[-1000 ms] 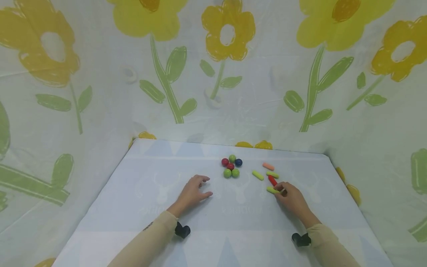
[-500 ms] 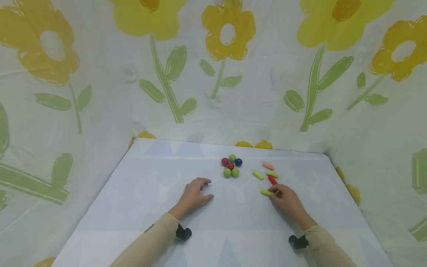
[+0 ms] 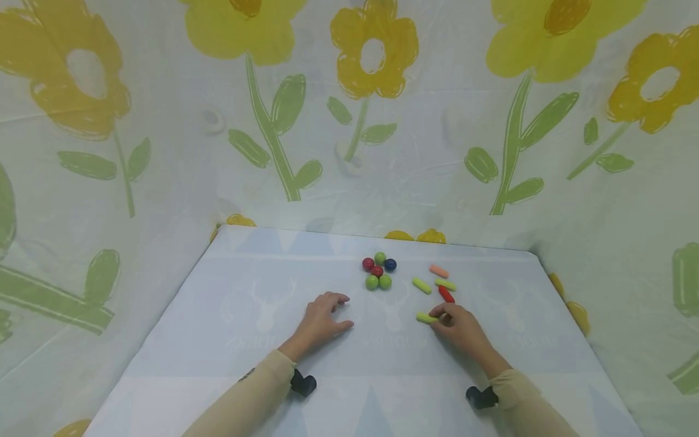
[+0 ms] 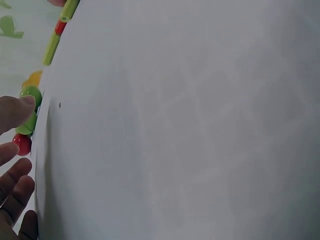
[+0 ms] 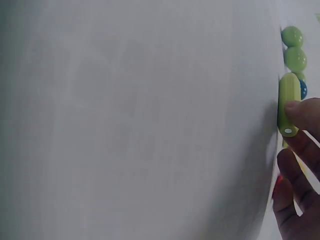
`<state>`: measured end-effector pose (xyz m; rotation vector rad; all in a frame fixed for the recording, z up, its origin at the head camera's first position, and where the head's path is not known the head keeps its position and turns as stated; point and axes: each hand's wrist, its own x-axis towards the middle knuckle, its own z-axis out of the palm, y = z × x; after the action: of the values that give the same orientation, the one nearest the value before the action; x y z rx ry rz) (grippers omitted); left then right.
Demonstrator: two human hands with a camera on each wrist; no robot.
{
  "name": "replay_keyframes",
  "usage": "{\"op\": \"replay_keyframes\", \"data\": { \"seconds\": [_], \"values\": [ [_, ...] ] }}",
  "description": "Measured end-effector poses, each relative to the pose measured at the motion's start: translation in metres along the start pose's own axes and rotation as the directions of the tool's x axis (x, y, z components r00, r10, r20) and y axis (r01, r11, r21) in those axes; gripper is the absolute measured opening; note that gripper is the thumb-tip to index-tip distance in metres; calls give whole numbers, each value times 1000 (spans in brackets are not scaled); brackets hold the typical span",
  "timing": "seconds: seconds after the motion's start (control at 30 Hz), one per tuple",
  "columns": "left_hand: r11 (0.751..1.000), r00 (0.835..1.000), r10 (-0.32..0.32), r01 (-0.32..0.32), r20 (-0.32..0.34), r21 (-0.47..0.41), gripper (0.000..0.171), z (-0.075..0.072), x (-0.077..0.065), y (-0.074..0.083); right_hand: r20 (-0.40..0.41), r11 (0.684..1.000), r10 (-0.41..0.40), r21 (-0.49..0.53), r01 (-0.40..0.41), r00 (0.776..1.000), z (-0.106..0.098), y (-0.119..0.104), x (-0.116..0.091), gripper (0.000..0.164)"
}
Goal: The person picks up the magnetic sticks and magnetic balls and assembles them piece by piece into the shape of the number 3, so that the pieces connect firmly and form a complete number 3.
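Observation:
Between thumb and fingers, my right hand (image 3: 461,331) pinches a short yellow-green stick (image 3: 424,318) low over the white table. Up close in the right wrist view, this stick (image 5: 287,95) is rounded, with a pale spot in its near end. Just beyond the hand lie a red stick (image 3: 446,294), two more yellow-green sticks, one of them left (image 3: 422,286) and one right (image 3: 445,284), and a salmon-pink stick (image 3: 439,271). My left hand (image 3: 319,318) holds nothing, its thumb and fingers loosely spread over the table.
Left of the sticks sits a cluster of glossy balls: green ones (image 3: 372,282), two red ones (image 3: 368,264) and a dark blue one (image 3: 390,265). A flower-printed white curtain (image 3: 415,152) surrounds the table (image 3: 262,261) at the back and sides.
My right hand has moved left and slightly nearer, bringing the yellow-green stick away from the red one. The left hand has shifted slightly right and nearer. The other sticks and balls lie still.

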<state>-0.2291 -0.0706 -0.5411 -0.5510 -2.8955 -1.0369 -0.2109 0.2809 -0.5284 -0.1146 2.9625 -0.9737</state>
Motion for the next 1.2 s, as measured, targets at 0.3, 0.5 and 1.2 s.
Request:
{"op": "replay_keyframes", "data": {
  "seconds": [0.3, 0.5, 1.2],
  "values": [
    [1000, 1000, 17, -17, 12, -20, 54, 5, -2, 3, 35, 1000, -14, 7, 13, 999, 11, -13, 1, 21],
    [999, 999, 31, -31, 20, -28, 53, 10, -2, 5, 63, 999, -53, -7, 54, 997, 19, -23, 1, 21],
    [998, 997, 67, -66, 44, -19, 48, 22, -7, 20, 113, 984, -180, 6, 180, 977, 38, -44, -2, 23]
  ]
}}
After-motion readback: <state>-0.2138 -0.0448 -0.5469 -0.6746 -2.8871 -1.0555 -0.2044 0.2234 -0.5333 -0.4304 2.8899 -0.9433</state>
